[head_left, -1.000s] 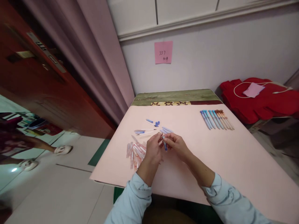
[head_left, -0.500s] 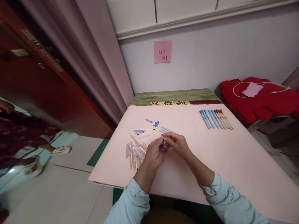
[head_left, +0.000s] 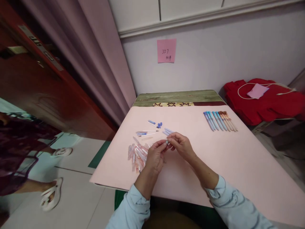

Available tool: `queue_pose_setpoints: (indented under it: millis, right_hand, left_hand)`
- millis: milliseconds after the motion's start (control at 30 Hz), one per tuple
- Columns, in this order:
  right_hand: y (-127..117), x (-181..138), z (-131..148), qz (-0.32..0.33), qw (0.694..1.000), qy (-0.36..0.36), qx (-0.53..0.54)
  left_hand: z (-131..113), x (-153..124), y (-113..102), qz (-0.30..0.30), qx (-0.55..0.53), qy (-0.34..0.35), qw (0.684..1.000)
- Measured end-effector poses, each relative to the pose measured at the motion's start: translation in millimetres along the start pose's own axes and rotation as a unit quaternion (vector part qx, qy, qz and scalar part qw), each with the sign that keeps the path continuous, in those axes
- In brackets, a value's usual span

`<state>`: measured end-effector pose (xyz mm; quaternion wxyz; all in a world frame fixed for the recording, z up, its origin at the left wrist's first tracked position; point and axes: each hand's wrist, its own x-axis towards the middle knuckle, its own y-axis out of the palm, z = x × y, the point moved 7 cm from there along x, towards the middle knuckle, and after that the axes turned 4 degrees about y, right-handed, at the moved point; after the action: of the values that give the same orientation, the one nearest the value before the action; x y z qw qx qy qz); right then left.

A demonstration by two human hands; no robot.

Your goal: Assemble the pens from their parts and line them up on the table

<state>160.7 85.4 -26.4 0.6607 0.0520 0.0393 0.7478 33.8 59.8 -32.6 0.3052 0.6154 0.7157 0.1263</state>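
**Pen part (head_left: 166, 142) gripped between both hands above the counter**

The pen part is a small, pale piece. It sits at the point where the fingertips of both hands meet, just above the pink-covered counter (head_left: 238, 159), left of its centre. Its exact form is too small to make out.

- Left hand (head_left: 154, 156): fingers curled, with thumb and fingertips pinched on the near end of the pen part.
- Right hand (head_left: 182, 146): fingers bent, with fingertips closed on the far end of the same pen part. Both wrists are in light blue sleeves.

Items on the counter:

- A loose pile of pink pen parts (head_left: 138, 154) lies just beside the left hand, on its left.
- A few blue and white pen parts (head_left: 144, 133) lie beyond the pile.
- Small blue caps (head_left: 159, 124) lie farther back, and two pale blue barrels (head_left: 168, 130) lie just beyond the fingertips.
- A row of assembled pens (head_left: 220, 121), blue on the left and brown on the right, lies side by side near the far right corner, well apart from the hands.

Surroundings:

- A pink note (head_left: 166, 51) is stuck to the wall behind the counter.
- A red cloth (head_left: 264, 101) lies to the right of the counter.
- Another person's leg and sandal (head_left: 51, 194) show on the floor at the left.
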Motion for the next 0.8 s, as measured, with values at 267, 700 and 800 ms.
queue_pose_setpoints:
  millis: [267,700,800]
  right_hand:
    - [-21.4,3.9,18.2,-0.041,0.993,-0.086,-0.076]
    - [-9.2,-7.4,35.9,-0.026,0.945,-0.206,-0.254]
    - [-5.7,-11.3,40.8,-0.022,0.935,-0.233,-0.265]
  left_hand:
    - [-1.4,2.5,-10.8,-0.025,-0.029,-0.031,0.999]
    - [2.0,3.0,-9.7,-0.013,-0.023,-0.031,0.999]
    - [2.9,2.2,-8.3,-0.012,-0.034,-0.037,0.999]
